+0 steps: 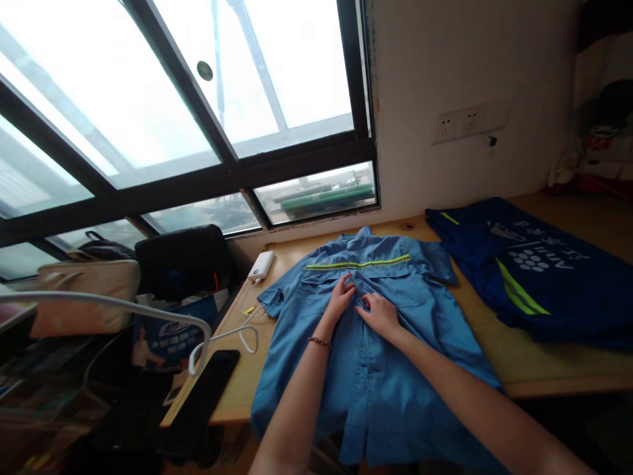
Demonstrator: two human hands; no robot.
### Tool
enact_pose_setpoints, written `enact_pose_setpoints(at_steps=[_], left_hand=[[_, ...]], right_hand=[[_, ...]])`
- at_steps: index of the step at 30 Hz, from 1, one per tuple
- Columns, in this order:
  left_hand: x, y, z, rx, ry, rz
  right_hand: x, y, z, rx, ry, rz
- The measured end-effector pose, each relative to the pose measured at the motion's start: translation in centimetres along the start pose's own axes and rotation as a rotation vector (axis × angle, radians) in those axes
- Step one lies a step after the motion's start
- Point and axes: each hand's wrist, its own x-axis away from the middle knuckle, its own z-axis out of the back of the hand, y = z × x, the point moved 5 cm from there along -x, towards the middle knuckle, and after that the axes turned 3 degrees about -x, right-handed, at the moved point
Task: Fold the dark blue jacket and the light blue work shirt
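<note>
A light blue short-sleeved work shirt (316,343) lies front up on the wooden table, collar toward the wall, with a yellow-green reflective strip (359,263) across its chest. Its lower hem hangs past the table's front edge. At the front placket, just below the strip, my left hand (341,297) pinches the cloth; a beaded bracelet (320,342) circles that wrist. Close beside it on the right, my right hand (380,314) has its fingers curled on the placket edge. Any button between my fingertips is too small to make out.
A dark blue garment (558,277) with white print lies to the right. On the left are a white power bank (262,265) with a white cable (250,336), and a black phone (222,369) at the table edge. Bags (89,297) and a black chair (182,257) stand beyond.
</note>
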Motion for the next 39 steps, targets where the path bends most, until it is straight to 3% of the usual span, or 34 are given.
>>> enact_pose_setpoints(at_steps=[8, 15, 27, 35, 39], left_hand=[[1.7, 1.2, -1.1, -0.238, -0.124, -0.263], [1.5, 1.0, -0.8, -0.516, -0.052, -0.353], [0.6, 0.0, 0.1, -0.497, 0.015, -0.298], [0.8, 0.2, -0.1, -0.542, -0.003, -0.321], [1.4, 0.2, -0.5, -0.624, -0.061, -0.313]], right_hand=[[0.5, -0.4, -0.4, 0.055, -0.099, -0.002], [0.9, -0.6, 1.3, 0.022, 0.119, -0.077], [0.0, 0.8, 0.9, -0.244, -0.101, -0.1], [0.1, 1.2, 0.6, -0.181, -0.224, -0.092], [-0.1, 1.5, -0.3, -0.404, -0.343, -0.097]])
